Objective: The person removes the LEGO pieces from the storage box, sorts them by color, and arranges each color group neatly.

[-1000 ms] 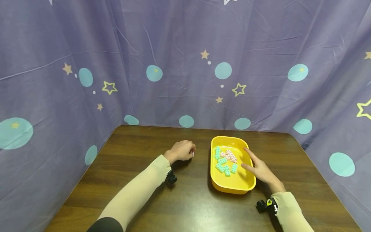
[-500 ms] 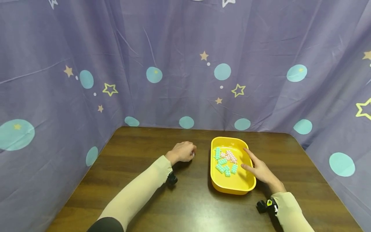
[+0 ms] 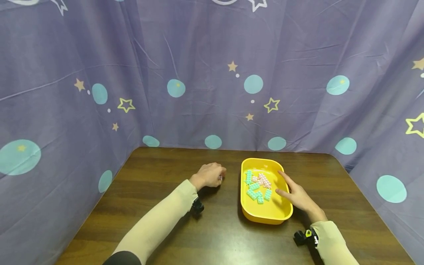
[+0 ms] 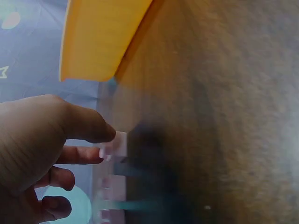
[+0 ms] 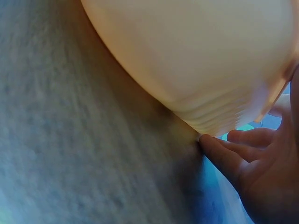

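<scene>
My left hand (image 3: 209, 175) is low over the table, left of a yellow tray (image 3: 265, 215). Its thumb and a finger pinch a small pink toy brick (image 4: 120, 143) in the left wrist view; the other fingers are curled. More pink bricks (image 4: 114, 187) stand in a line just past it, mostly hidden from the head view by the hand. My right hand (image 3: 299, 197) holds the tray's right side, thumb and one finger over the rim, with other fingers against the outer wall in the right wrist view. Green bricks (image 3: 254, 186) and pink bricks (image 3: 264, 180) lie inside the tray.
The brown wooden table (image 3: 159, 165) carries the tray right of centre. A purple curtain (image 3: 198, 110) with stars and dots hangs behind and along both sides. A camera (image 3: 197, 206) is strapped at the left wrist, another camera (image 3: 300, 238) at the right.
My left hand has shifted slightly to the right. The right hand keeps its place on the tray, and the bricks in the tray look unmoved. The head view has tilted up a little.
</scene>
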Demonstrator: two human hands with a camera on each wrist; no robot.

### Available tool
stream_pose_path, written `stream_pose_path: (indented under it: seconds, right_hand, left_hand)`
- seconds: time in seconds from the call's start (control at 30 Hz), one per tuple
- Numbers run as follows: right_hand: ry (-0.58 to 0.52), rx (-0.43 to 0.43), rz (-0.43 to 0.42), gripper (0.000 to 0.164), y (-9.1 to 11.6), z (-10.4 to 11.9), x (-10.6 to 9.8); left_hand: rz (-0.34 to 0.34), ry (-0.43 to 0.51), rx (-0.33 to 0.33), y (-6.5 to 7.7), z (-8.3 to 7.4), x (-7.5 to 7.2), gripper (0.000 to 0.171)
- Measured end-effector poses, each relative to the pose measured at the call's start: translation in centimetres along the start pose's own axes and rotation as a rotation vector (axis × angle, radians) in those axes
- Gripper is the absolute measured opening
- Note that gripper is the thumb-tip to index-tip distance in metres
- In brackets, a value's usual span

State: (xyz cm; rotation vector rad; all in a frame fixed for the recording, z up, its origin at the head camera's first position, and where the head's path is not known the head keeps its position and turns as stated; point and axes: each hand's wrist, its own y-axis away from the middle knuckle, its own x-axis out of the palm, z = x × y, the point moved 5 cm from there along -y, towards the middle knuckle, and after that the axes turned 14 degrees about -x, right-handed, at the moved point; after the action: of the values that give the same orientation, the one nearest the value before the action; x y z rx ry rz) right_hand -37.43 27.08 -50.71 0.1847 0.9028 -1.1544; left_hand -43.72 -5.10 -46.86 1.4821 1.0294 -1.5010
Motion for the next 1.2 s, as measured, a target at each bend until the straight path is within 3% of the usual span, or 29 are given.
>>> stream_pose_path:
  seconds: [0.63,0.83,1.2]
  right_hand:
    - [0.014,0.015,0.006,0.077,0.1,0.1,-0.2]
    - [0.011,0.008,-0.003,0.077,0.0,0.2,-0.3]
    - [0.005,-0.009,-0.009,0.077,-0.2,0.3,-0.2]
  left_hand:
    - [-0.108,0.126,0.068,-2.0,-4.6,-4.2,0.036]
    - [-0.098,0.150,0.096,-2.8,-5.9,-4.6,0.039]
    - [-0.052,0.142,0.116,-4.1,-8.2,-3.8,0.040]
